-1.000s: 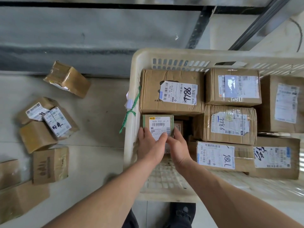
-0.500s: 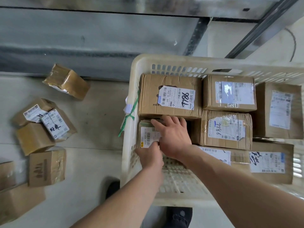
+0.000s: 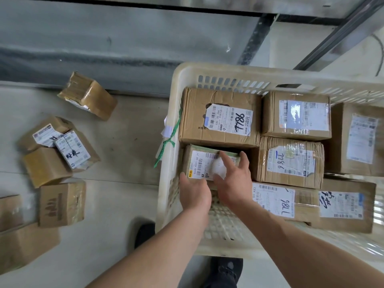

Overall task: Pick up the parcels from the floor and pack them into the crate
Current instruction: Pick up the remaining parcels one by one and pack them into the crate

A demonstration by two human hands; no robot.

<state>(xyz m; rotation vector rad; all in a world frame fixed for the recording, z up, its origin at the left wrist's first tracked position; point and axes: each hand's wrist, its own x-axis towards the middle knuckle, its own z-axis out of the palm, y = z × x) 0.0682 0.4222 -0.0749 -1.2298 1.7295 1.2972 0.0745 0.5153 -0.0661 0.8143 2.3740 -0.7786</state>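
Observation:
A cream plastic crate (image 3: 228,72) holds several brown cardboard parcels. A small green-edged parcel (image 3: 202,162) with a white label lies flat at the crate's near left, against the big box marked 7786 (image 3: 220,119). My left hand (image 3: 194,192) grips its near edge. My right hand (image 3: 233,179) rests on its top right with fingers spread. Several parcels remain on the floor at left: a taped one (image 3: 88,96), a labelled pair (image 3: 60,142), a plain box (image 3: 62,203).
A grey metal wall and dark frame posts (image 3: 253,38) run behind the crate. More cardboard boxes (image 3: 18,242) sit at the lower left edge. My shoes (image 3: 224,271) stand just in front of the crate. Bare crate floor (image 3: 224,223) shows under my wrists.
The small parcel went from held upright to lying flat in the near-left gap. My right hand slid from covering its top to its right side, uncovering the label.

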